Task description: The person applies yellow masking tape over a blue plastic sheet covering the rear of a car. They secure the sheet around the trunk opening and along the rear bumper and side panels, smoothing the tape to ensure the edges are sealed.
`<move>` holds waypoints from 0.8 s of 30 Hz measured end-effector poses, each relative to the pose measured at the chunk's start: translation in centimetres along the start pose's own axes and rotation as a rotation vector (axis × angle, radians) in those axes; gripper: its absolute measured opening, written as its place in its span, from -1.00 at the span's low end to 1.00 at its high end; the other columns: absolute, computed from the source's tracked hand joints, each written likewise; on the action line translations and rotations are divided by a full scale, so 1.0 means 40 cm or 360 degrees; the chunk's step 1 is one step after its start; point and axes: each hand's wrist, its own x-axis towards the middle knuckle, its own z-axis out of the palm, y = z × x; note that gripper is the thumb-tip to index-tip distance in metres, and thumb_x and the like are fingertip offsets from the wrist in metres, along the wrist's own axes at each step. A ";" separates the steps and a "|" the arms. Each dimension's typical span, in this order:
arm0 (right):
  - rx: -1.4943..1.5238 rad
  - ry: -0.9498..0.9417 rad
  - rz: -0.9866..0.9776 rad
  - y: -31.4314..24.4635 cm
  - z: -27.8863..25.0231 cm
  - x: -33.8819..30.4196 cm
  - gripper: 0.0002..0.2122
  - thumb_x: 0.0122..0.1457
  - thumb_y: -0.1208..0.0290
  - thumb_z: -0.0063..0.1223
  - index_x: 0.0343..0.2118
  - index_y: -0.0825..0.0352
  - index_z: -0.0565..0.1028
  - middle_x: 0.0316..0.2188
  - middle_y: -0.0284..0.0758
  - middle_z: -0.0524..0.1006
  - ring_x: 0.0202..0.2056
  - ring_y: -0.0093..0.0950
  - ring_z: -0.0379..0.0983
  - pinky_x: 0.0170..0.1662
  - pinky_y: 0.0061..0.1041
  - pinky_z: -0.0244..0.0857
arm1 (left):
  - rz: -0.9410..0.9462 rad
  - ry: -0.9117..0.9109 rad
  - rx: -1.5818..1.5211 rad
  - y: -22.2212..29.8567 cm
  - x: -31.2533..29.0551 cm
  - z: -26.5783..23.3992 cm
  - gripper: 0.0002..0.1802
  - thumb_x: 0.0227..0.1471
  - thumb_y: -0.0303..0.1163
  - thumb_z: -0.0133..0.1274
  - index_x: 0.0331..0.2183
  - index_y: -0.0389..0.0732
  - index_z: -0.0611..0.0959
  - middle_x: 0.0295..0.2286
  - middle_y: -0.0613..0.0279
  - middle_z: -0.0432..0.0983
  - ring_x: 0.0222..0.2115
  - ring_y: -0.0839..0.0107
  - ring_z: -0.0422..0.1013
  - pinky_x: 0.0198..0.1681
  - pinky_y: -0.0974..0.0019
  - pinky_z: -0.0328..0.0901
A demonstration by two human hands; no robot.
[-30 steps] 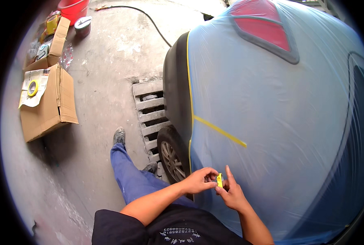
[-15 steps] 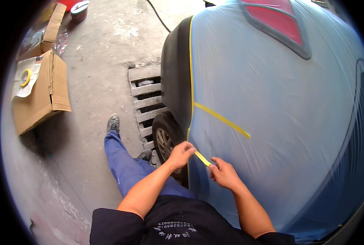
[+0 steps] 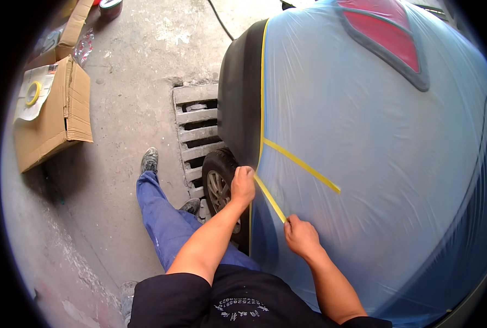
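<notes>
- Stretching a short strip of yellow tape (image 3: 270,198) taut between both hands, over the clear plastic sheet (image 3: 374,164) that covers the car.
- Left hand (image 3: 243,185) closed, pinning the strip's upper end at the sheet's edge, just beside the black bumper (image 3: 240,109); likely anchoring it there.
- Right hand (image 3: 300,236) closed, pinching the lower end at roughly 5 o'clock from the left; tension keeps the strip straight against the film.
- A longer tape strip (image 3: 302,165) already lies on the sheet, running toward 4 o'clock from the same edge; a vertical tape line (image 3: 263,82) seals sheet to bumper.
- Red tail light (image 3: 388,38) sits under the film at 12 o'clock.
- Cardboard box (image 3: 57,120) on the floor at 9 o'clock, flaps shut; inside not visible. Paper and a tape roll (image 3: 33,93) rest on top.
- Drain grate (image 3: 197,131) beside the wheel (image 3: 219,183).
</notes>
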 end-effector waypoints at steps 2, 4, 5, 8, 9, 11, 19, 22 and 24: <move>0.0036 0.0058 -0.0002 0.015 0.009 0.003 -0.77 0.22 0.28 -0.17 -0.26 0.34 0.43 -0.47 0.03 0.54 -0.38 0.07 0.46 -0.25 0.02 0.30 | -0.0023 -0.0012 0.0009 0.009 0.002 0.012 -0.88 0.13 -0.42 -0.03 -0.29 -0.26 0.48 -0.33 0.00 0.40 -0.30 0.03 0.40 -0.24 0.13 0.30; 0.0060 0.0097 0.0015 0.025 0.012 -0.008 -0.77 0.21 0.28 -0.15 -0.25 0.34 0.44 -0.48 0.02 0.54 -0.38 0.06 0.46 -0.25 0.02 0.31 | -0.0017 -0.0030 0.0035 0.022 -0.010 0.020 -0.88 0.13 -0.41 -0.03 -0.29 -0.26 0.48 -0.33 0.01 0.39 -0.31 0.02 0.39 -0.23 0.13 0.29; 0.0064 0.0108 0.0021 0.025 0.011 -0.010 -0.77 0.20 0.28 -0.15 -0.24 0.33 0.45 -0.47 0.02 0.54 -0.38 0.06 0.47 -0.26 0.01 0.31 | 0.0023 0.0011 0.0038 0.023 -0.014 0.023 -0.87 0.13 -0.41 -0.03 -0.28 -0.25 0.48 -0.33 0.02 0.38 -0.31 0.00 0.38 -0.24 0.12 0.29; 0.0079 0.0182 0.0070 0.031 0.012 -0.021 -0.79 0.19 0.29 -0.10 -0.26 0.31 0.48 -0.50 -0.01 0.54 -0.39 0.04 0.46 -0.27 -0.04 0.32 | -0.0099 0.0035 0.0057 0.033 -0.030 0.037 -0.84 0.12 -0.35 -0.02 -0.26 -0.20 0.50 -0.27 0.05 0.39 -0.23 0.00 0.37 -0.18 0.10 0.28; 0.0087 0.0213 0.0094 0.033 0.013 -0.024 -0.80 0.18 0.30 -0.07 -0.27 0.31 0.49 -0.51 -0.03 0.54 -0.39 0.04 0.46 -0.28 -0.06 0.32 | -0.0142 0.0085 0.0014 0.037 -0.032 0.041 -0.84 0.12 -0.35 -0.01 -0.26 -0.21 0.49 -0.29 0.06 0.39 -0.26 0.04 0.37 -0.20 0.12 0.29; 0.0089 0.0226 0.0110 0.033 0.012 -0.026 -0.80 0.18 0.30 -0.06 -0.27 0.30 0.49 -0.51 -0.03 0.54 -0.39 0.03 0.46 -0.28 -0.07 0.33 | -0.0228 0.0181 -0.0076 0.045 -0.037 0.049 -0.84 0.12 -0.37 0.00 -0.26 -0.23 0.47 -0.35 0.07 0.38 -0.33 0.13 0.38 -0.24 0.17 0.30; 0.0076 0.0261 0.0086 0.035 0.017 -0.027 -0.79 0.17 0.29 -0.06 -0.27 0.30 0.50 -0.50 0.00 0.54 -0.39 0.05 0.47 -0.26 -0.05 0.33 | -0.0182 0.0272 -0.0079 0.030 -0.050 0.060 -0.81 0.11 -0.41 0.01 -0.22 -0.26 0.50 -0.33 0.07 0.39 -0.34 0.17 0.39 -0.25 0.23 0.31; 0.0079 0.0220 0.0092 0.033 0.011 -0.027 -0.78 0.18 0.27 -0.10 -0.26 0.30 0.48 -0.47 0.05 0.54 -0.38 0.09 0.47 -0.24 0.01 0.33 | -0.0136 0.0238 -0.0092 0.043 -0.063 0.054 -0.80 0.10 -0.43 0.01 -0.21 -0.28 0.54 -0.30 0.06 0.39 -0.32 0.14 0.39 -0.22 0.22 0.31; 0.0082 0.0220 0.0091 0.031 0.009 -0.027 -0.78 0.18 0.27 -0.10 -0.26 0.30 0.48 -0.48 0.05 0.54 -0.38 0.09 0.47 -0.24 0.01 0.33 | -0.0022 0.0222 -0.0033 0.042 -0.070 0.048 -0.79 0.08 -0.45 0.01 -0.21 -0.30 0.57 -0.28 0.05 0.38 -0.30 0.13 0.39 -0.20 0.22 0.31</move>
